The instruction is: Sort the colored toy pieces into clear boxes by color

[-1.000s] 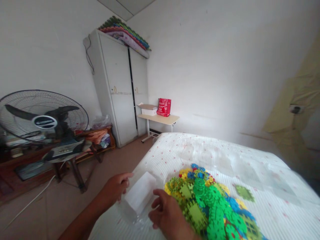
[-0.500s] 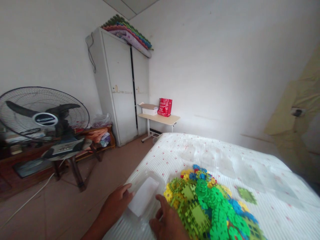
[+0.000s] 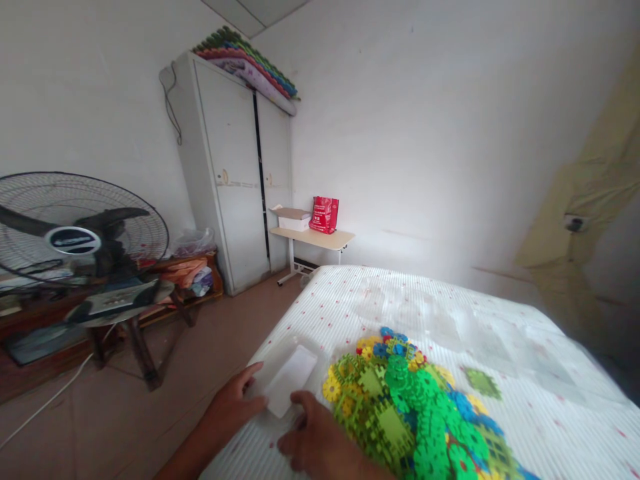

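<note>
On the near left edge of the bed lies a clear plastic container (image 3: 307, 347) with a white rectangular piece (image 3: 293, 380), like paper or card, in it. My left hand (image 3: 237, 400) grips the container's left side, thumb toward the white piece and fingers over the edge. At the near right end, my right hand (image 3: 317, 437) has its index finger bent over the rim and its other fingers curled by the wall. Just right of the container is a heap of plastic interlocking toy pieces (image 3: 430, 407) in green, yellow and blue.
Flat transparent plastic sheets or bags (image 3: 450, 327) lie in a row across the bed (image 3: 337, 300). A single green square piece (image 3: 483, 383) sits apart from the heap. A floor fan (image 3: 75, 240) stands left, a cabinet (image 3: 230, 180) and small table (image 3: 320, 237) behind.
My right hand has shifted left, closing in on the container's near end, its index finger now bent over the rim. My left hand stays at the left side. The view has turned slightly right.
</note>
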Action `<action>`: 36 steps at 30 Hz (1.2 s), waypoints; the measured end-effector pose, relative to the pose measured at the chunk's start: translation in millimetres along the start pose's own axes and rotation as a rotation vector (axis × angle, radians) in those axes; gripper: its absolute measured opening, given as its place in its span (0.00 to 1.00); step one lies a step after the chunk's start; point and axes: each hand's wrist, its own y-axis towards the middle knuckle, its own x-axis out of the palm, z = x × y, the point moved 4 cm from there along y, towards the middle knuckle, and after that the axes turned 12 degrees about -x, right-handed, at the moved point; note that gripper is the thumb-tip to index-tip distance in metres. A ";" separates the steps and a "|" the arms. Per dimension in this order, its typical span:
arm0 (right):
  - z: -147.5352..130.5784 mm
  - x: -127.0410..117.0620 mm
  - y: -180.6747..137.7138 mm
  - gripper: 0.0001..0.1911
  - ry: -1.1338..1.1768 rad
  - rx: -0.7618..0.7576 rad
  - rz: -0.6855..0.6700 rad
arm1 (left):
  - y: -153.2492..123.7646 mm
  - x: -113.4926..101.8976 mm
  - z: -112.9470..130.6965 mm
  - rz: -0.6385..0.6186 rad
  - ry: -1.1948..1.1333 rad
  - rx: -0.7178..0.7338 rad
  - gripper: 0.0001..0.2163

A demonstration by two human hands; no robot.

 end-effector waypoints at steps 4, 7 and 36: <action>-19.6 -12.9 26.6 0.32 0.074 0.114 0.098 | 19.9 3.0 32.3 -0.066 -0.059 -0.036 0.26; -31.8 -26.4 47.9 0.34 0.100 0.152 0.133 | 31.4 8.0 60.5 -0.006 -0.047 0.014 0.18; 63.6 -282.3 -197.4 0.31 -0.949 -0.154 0.571 | -57.9 135.2 56.6 -0.037 0.270 0.817 0.55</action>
